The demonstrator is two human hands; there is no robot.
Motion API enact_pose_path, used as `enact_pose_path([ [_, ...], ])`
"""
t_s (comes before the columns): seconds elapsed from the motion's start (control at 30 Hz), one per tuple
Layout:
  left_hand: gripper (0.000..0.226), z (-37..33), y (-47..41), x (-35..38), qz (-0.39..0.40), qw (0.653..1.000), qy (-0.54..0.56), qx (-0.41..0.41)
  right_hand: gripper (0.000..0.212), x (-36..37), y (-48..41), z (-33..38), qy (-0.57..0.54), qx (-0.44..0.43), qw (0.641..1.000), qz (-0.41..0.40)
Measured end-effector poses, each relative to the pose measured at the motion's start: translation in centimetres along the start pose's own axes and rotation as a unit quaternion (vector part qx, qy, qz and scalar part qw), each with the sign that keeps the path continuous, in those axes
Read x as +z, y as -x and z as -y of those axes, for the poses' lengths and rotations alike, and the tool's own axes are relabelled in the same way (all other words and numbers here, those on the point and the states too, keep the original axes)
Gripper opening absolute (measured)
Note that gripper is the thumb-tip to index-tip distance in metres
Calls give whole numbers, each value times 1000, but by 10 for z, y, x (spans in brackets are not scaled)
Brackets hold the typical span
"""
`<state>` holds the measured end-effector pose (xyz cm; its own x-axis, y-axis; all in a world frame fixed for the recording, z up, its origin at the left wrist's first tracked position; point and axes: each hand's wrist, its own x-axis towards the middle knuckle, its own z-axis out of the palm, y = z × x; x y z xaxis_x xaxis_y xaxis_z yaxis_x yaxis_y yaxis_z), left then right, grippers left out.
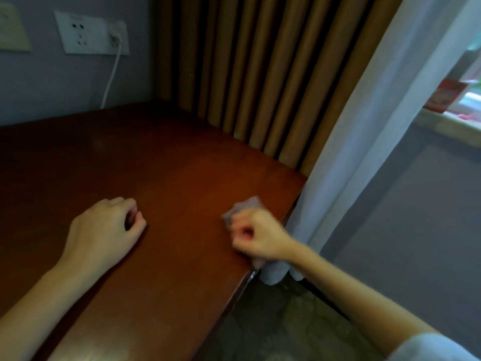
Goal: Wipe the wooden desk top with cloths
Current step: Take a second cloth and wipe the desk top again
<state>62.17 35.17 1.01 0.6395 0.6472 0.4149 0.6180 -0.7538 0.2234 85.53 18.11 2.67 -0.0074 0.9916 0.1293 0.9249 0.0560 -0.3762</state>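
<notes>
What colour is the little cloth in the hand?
The small crumpled cloth under the right hand looks pale greyish-pink, seen in the head view.

Both hands curled, palms down: left hand (104,227) loose fist, right hand (256,234) blurred, fingers clenched.

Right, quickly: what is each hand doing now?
Left hand: loosely curled, resting on the desk, holding nothing visible.
Right hand: closed on the cloth.

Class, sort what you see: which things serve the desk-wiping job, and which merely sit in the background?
Job: dark reddish wooden desk top; crumpled grey cloth; right hand gripping it.

Background: white wall socket panel; white cable; brown pleated curtain; white sheer curtain.
</notes>
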Motion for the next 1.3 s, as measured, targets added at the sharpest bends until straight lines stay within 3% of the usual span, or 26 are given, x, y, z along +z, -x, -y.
enact_pose_path([
  [0.13, 28, 0, 2, 0, -1, 1000, 0, -3, 32, 21, 10, 69, -68, -146, 983, 87],
  [0.27, 27, 0, 2, 0, 1, 1000, 2, -11, 24, 12, -9, 35, -99, -130, 984, 72],
  [0.37, 29, -1, 0, 0, 4, 1000, 5, -14, 25, -8, -30, -25, -94, -59, 994, -13],
  [0.5, 32, -1, -3, 1, 6, 1000, 1, -14, 40, -43, -51, -123, -46, 162, 974, -149],
  [0.57, 34, -1, -3, 1, 6, 1000, -1, -10, 45, -56, -62, -152, -16, 241, 954, -180],
  [0.63, 34, -2, -4, 0, 5, 1000, 1, -8, 45, -56, -72, -155, 24, 253, 951, -176],
  [0.73, 32, -3, -3, 0, -2, 1000, 4, -6, 40, -39, -79, -112, 38, 203, 970, -126],
  [0.87, 32, 0, -1, 1, 0, 1000, 5, -1, 25, -4, -64, -7, 5, 11, 1000, -14],
  [0.97, 34, 0, 1, 1, 0, 1000, 5, -2, 28, 16, -29, 46, -32, -118, 990, 74],
  [1.03, 34, -1, 1, 1, 1, 1000, 3, -4, 31, 18, -14, 52, -62, -136, 984, 94],
  [1.17, 31, 0, 0, 1, 6, 1000, 0, -9, 23, 3, -39, 3, -36, -85, 995, 27],
  [1.23, 28, 1, 1, 0, 7, 1000, 6, -14, 23, -10, -60, -46, -20, 13, 998, -60],
  [1.3, 27, 0, 1, 0, 5, 1000, 8, -17, 35, -27, -75, -100, 20, 158, 977, -141],
])
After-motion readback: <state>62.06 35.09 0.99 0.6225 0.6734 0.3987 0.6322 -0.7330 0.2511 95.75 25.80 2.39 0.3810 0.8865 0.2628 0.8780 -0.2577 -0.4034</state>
